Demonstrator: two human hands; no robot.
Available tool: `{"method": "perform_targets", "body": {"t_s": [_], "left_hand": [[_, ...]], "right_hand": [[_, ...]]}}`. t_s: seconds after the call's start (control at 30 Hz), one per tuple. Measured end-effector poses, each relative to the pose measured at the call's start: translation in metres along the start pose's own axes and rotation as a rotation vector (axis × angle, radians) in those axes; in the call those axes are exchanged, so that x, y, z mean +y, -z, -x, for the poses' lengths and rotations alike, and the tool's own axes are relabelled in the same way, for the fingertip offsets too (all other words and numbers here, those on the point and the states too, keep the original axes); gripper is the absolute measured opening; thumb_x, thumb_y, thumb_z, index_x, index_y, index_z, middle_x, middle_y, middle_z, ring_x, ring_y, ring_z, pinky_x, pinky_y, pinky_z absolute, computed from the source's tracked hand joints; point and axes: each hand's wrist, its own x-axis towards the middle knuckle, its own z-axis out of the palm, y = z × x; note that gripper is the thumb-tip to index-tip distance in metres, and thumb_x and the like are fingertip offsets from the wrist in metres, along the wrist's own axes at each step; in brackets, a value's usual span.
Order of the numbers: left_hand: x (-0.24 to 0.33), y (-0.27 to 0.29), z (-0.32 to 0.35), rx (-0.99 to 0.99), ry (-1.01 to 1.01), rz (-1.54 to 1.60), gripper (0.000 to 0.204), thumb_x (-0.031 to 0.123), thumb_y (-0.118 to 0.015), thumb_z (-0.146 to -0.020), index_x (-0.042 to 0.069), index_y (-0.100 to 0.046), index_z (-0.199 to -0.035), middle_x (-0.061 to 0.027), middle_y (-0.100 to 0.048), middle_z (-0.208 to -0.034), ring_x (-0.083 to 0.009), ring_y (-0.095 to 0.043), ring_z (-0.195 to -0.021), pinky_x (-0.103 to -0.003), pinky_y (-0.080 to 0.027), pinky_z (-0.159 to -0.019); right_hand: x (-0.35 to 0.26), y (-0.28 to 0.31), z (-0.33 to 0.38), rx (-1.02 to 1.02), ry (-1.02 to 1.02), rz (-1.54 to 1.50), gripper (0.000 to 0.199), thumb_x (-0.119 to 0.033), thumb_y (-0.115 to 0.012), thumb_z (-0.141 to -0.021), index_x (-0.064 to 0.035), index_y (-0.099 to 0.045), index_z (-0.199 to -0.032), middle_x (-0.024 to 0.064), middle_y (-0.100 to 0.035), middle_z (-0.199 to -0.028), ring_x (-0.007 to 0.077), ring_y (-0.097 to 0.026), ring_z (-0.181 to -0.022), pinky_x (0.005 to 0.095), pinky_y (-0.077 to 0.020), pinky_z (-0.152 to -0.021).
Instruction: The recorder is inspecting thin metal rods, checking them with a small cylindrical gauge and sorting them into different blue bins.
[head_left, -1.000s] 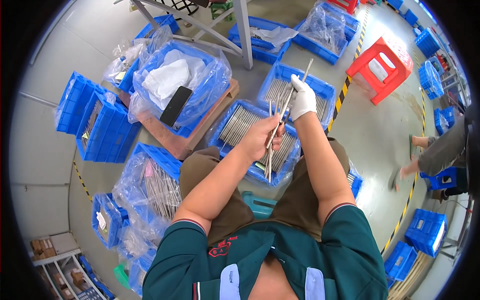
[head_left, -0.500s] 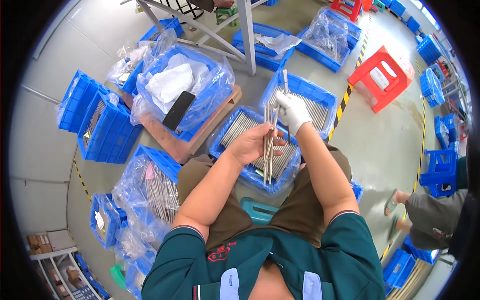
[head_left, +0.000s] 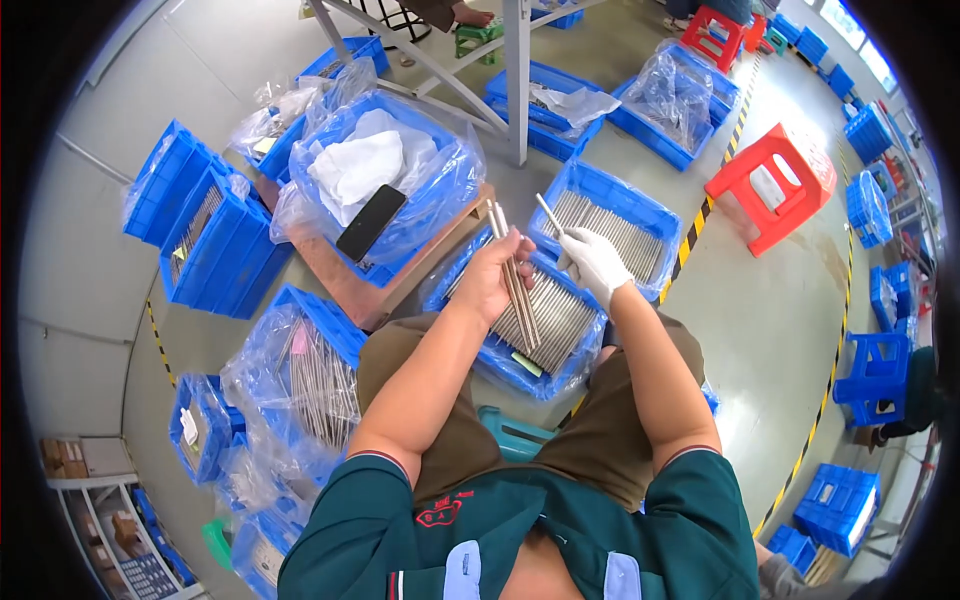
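My bare left hand (head_left: pixel 488 280) is closed round a small bundle of thin metal rods (head_left: pixel 518 300), which slants over the nearer blue crate. My right hand (head_left: pixel 598 265), in a white glove, pinches one metal rod (head_left: pixel 546 212) that points up and away to the left. Below both hands, the nearer blue crate (head_left: pixel 585 378) is lined with clear plastic and filled with rows of similar rods. Just beyond my right hand stands a second blue crate (head_left: pixel 660 215), also holding rods laid side by side.
To the left, a plastic-lined crate (head_left: pixel 440 130) bears white cloth and a black phone (head_left: pixel 371 222), on a wooden pallet (head_left: pixel 345 290). Long rods (head_left: pixel 322 385) fill a crate by my left knee. A red stool (head_left: pixel 770 190) stands right of the yellow-black floor tape. A grey table leg (head_left: pixel 517 85) rises ahead.
My hands have moved apart, the left tilting its bundle to the left. The right hand has come lower, its rod now leaning left. The person at the far right has mostly left the picture.
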Motion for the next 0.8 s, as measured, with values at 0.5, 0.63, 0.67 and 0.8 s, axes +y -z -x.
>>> {"method": "perform_targets", "body": {"t_s": [0.5,0.63,0.67,0.8], "left_hand": [[-0.003,-0.006,-0.011,0.021,-0.079,0.204,0.038,0.041,-0.058,-0.088,0.004,-0.058,-0.099,0.0018,-0.045,-0.068,-0.0117,-0.044,-0.059,-0.029,-0.038,-0.055],[-0.013,-0.006,-0.013,-0.012,-0.075,0.068,0.037,0.042,-0.056,-0.088,0.008,-0.06,-0.101,0.0012,-0.05,-0.069,-0.0115,-0.048,-0.061,-0.028,-0.043,-0.057],[-0.019,-0.008,-0.01,0.001,-0.074,0.022,0.033,0.039,-0.057,-0.088,0.008,-0.061,-0.099,0.0015,-0.052,-0.07,-0.0116,-0.052,-0.062,-0.028,-0.044,-0.057],[-0.027,-0.01,-0.007,-0.164,0.014,-0.001,0.027,0.032,-0.054,-0.091,0.006,-0.059,-0.094,-0.0006,-0.055,-0.069,-0.0142,-0.053,-0.06,-0.029,-0.046,-0.056]], "right_hand": [[-0.002,-0.014,0.03,-0.186,-0.018,-0.168,0.051,-0.009,-0.047,-0.084,-0.0019,-0.04,-0.134,0.0037,-0.058,-0.07,0.0058,-0.045,-0.047,0.0197,-0.0347,-0.042],[-0.005,-0.022,0.028,-0.106,0.067,-0.089,0.052,-0.008,-0.047,-0.083,-0.0018,-0.039,-0.134,0.0039,-0.059,-0.071,0.0072,-0.048,-0.047,0.0205,-0.0365,-0.042],[-0.01,-0.021,0.028,-0.122,0.059,-0.147,0.053,-0.008,-0.047,-0.082,-0.0014,-0.038,-0.134,0.0044,-0.058,-0.07,0.0082,-0.048,-0.047,0.0219,-0.038,-0.041],[-0.004,-0.02,0.017,-0.085,0.01,-0.221,0.054,-0.007,-0.046,-0.085,-0.002,-0.034,-0.137,0.0061,-0.059,-0.07,0.0095,-0.05,-0.048,0.021,-0.0384,-0.041]]}}
